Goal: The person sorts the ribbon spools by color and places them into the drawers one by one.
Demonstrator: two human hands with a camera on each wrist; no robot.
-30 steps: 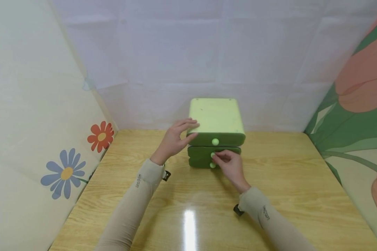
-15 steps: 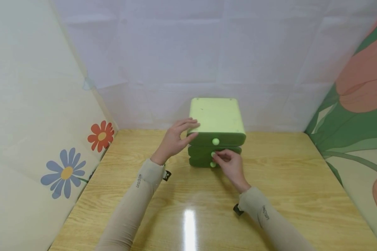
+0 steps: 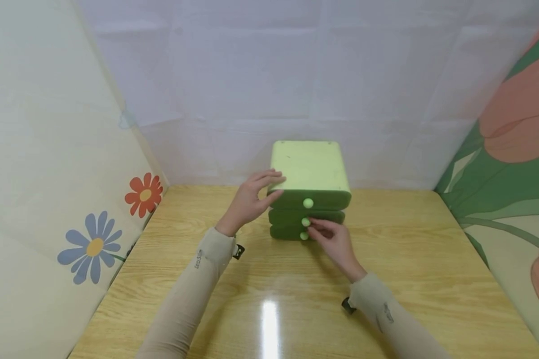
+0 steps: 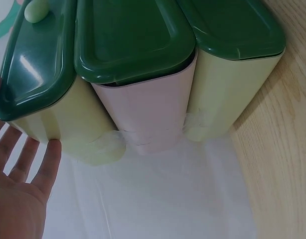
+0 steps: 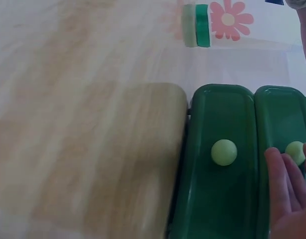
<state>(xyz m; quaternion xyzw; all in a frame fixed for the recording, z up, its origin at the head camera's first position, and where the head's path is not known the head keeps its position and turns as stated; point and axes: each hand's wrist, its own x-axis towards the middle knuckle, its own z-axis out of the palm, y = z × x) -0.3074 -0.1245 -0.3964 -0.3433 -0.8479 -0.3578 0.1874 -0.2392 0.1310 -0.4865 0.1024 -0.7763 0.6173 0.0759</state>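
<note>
A small three-tier drawer cabinet [image 3: 312, 164] stands near the back wall, with dark green fronts and round pale-green knobs. My left hand [image 3: 251, 199] rests against its upper left edge, fingers extended over the top; the left wrist view shows the fingertips touching the pale side of the top tier [image 4: 83, 122]. My right hand [image 3: 337, 244] is just right of the middle drawer's knob [image 3: 306, 222], thumb and fingers parted. In the right wrist view its fingers lie beside that knob [image 5: 294, 151]; contact is hard to tell. Below sits the bottom knob [image 3: 304, 236].
The cabinet stands on a wood-grain table [image 3: 413, 259]. White sheeting [image 3: 251, 75] hangs behind. A flower-decorated panel [image 3: 49, 174] lines the left side, a tulip-patterned one [image 3: 512, 114] the right. The pink middle tier [image 4: 148, 112] shows a narrow dark gap behind its front.
My right hand has loosened its pinch on the middle knob and shifted slightly right and down. The dark line above the middle drawer front has thinned. My left hand has stayed put.
</note>
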